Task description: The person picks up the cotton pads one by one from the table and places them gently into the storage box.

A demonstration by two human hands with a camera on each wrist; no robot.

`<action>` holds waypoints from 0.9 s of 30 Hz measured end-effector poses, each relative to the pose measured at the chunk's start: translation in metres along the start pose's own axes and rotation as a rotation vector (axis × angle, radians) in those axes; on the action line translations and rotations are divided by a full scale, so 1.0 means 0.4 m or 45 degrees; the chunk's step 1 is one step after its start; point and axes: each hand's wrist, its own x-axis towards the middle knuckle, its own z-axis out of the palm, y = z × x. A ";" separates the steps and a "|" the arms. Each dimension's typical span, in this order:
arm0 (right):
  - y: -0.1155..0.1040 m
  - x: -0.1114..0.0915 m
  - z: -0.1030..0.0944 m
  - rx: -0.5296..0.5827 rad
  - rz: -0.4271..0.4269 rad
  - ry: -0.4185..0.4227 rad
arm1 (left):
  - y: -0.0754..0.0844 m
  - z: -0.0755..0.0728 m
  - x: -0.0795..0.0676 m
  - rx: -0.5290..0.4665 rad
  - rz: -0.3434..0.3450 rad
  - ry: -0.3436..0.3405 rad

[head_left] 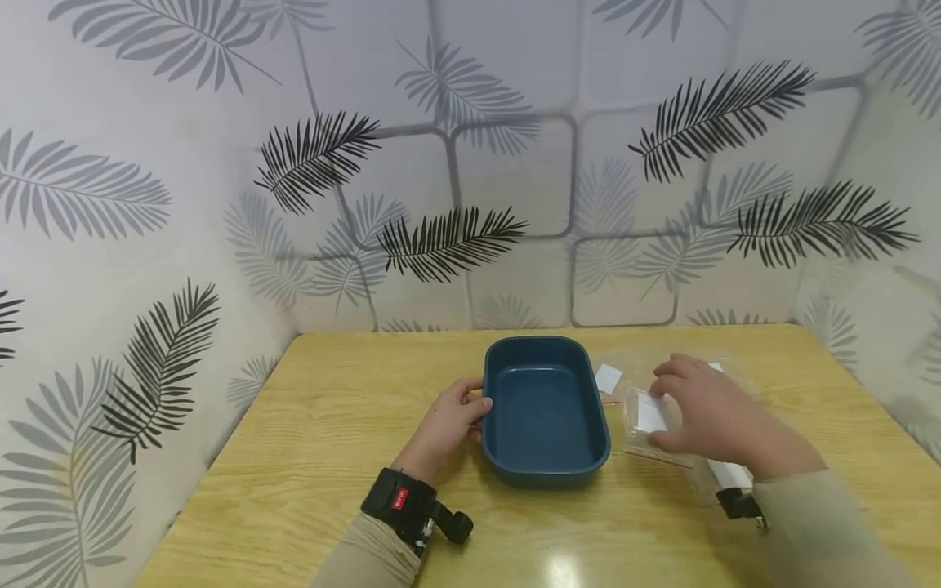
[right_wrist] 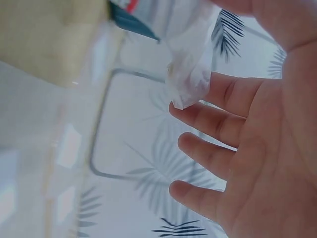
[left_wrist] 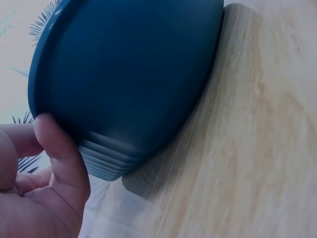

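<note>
A dark blue rectangular basin [head_left: 544,416] sits on the wooden table in the middle of the head view. On its left side, my left hand [head_left: 444,420] grips the rim, thumb near the top edge. The left wrist view shows the thumb [left_wrist: 59,148] against the basin's outer wall. To the right of the basin, my right hand [head_left: 716,412] pinches a clear plastic bag [head_left: 650,418] bearing a white label. In the right wrist view this bag [right_wrist: 190,64] hangs between thumb and forefinger, the other fingers spread. What is inside the bag is unclear.
More clear bags with white labels lie on the table's right side: one with a small label [head_left: 608,379] beside the basin, another label [head_left: 729,474] partly under my right wrist. A leaf-patterned wall [head_left: 515,278] rises behind the wooden table [head_left: 345,392].
</note>
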 end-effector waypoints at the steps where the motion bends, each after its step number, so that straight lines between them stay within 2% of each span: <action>1: -0.003 0.004 -0.012 -0.001 0.001 -0.001 | -0.001 0.001 0.001 0.000 -0.003 0.000; 6: -0.022 0.033 -0.057 0.004 -0.030 0.025 | 0.001 0.003 0.000 0.001 -0.011 0.001; 12: -0.062 0.079 -0.067 0.027 -0.081 0.019 | 0.005 0.004 -0.001 0.005 -0.015 0.011; 18: -0.115 0.138 -0.047 0.041 -0.126 -0.005 | 0.006 0.003 -0.001 -0.007 -0.014 0.012; 27: -0.156 0.215 0.023 -0.035 -0.201 -0.052 | 0.007 0.007 -0.005 -0.026 -0.007 0.008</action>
